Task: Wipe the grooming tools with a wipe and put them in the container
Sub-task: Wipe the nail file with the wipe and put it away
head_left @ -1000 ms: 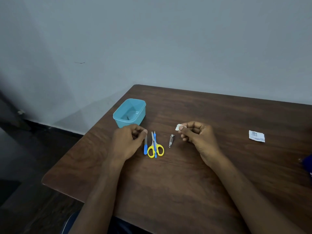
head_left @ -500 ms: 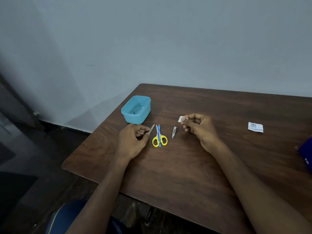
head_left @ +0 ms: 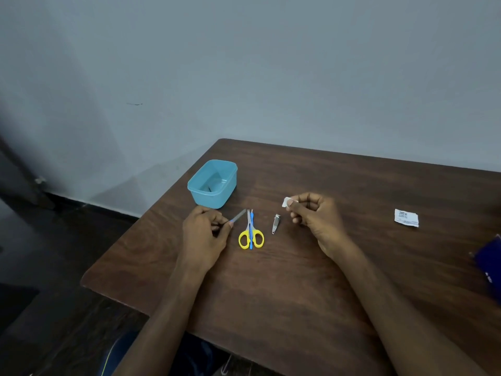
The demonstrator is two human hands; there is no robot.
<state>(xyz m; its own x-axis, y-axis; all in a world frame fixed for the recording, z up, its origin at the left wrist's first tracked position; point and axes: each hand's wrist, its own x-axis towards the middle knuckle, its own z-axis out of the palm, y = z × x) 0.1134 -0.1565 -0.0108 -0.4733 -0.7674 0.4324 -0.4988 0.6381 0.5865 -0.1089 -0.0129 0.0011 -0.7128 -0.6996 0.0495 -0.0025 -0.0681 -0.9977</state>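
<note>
My left hand (head_left: 204, 234) pinches a blue-handled nail file (head_left: 239, 215) by its handle, blade pointing up and right, just off the table. A small white wipe (head_left: 286, 202) is pinched in my right hand (head_left: 315, 217). Between the hands lie yellow-handled scissors (head_left: 250, 234) with a thin blue tool (head_left: 251, 226) on top of them. To their right rests a metal nail clipper (head_left: 276, 223). The light blue container (head_left: 213, 183) stands behind my left hand, open, with a small dark item inside.
A torn white wipe sachet (head_left: 406, 217) lies at the right of the brown wooden table (head_left: 298, 280). A dark blue object (head_left: 490, 263) sits at the right edge. The table's left corner and front edge are close to my left arm.
My left hand has picked the nail file up from beside the scissors and tilted it. The right hand keeps hold of the wipe. The camera has shifted.
</note>
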